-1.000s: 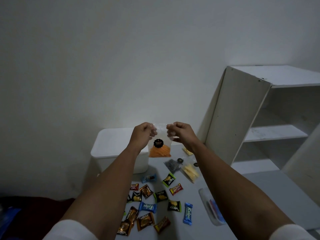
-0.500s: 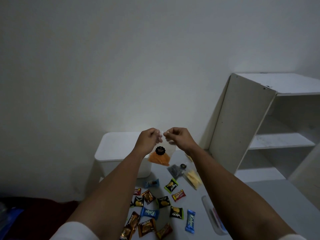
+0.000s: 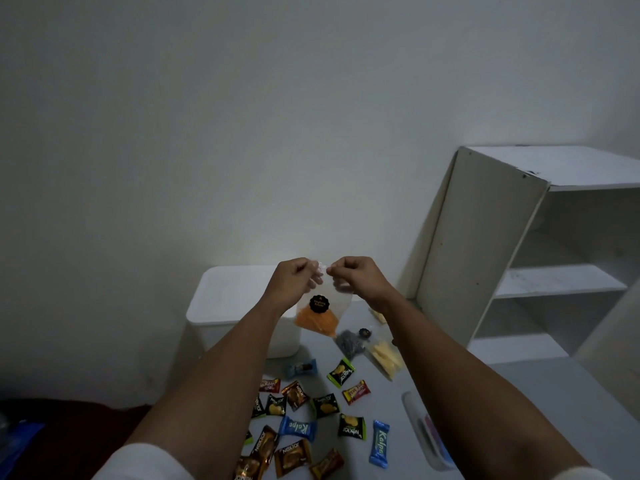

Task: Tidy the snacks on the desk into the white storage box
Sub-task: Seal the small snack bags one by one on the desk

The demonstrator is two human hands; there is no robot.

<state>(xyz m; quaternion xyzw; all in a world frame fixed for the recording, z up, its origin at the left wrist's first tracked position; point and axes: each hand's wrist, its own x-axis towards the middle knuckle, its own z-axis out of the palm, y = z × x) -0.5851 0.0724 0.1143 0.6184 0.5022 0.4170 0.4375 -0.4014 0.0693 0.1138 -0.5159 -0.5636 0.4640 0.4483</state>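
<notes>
Hands meet at the centre of the frame, both arms reaching up from the lower corners with forearms bare and white sleeves at the bottom edge. The left hand point(image 3: 292, 280) is curled into a loose fist, fingertips pinching the top edge of a clear snack bag point(image 3: 320, 311); the right hand point(image 3: 355, 275) is curled the same way and pinches that edge just beside the left, knuckles facing the camera. The bag hangs below the two pinches in the air, its long axis close to vertical and tilted a little, sealed top up, orange chips gathered at the bottom, a round black sticker on its front.

Behind and below the bag, at centre left, stands the white storage box point(image 3: 235, 306), on the grey desk point(image 3: 536, 393). Small wrapped snacks point(image 3: 325, 405) lie scattered flat on the desk in the lower centre, several marked Nextar and blue ones marked Kalpa. A clear bag of pale sticks point(image 3: 384, 356) and a bag of dark pieces point(image 3: 348, 342) lie right of the box. A white shelf unit point(image 3: 485, 254) fills the right side.
</notes>
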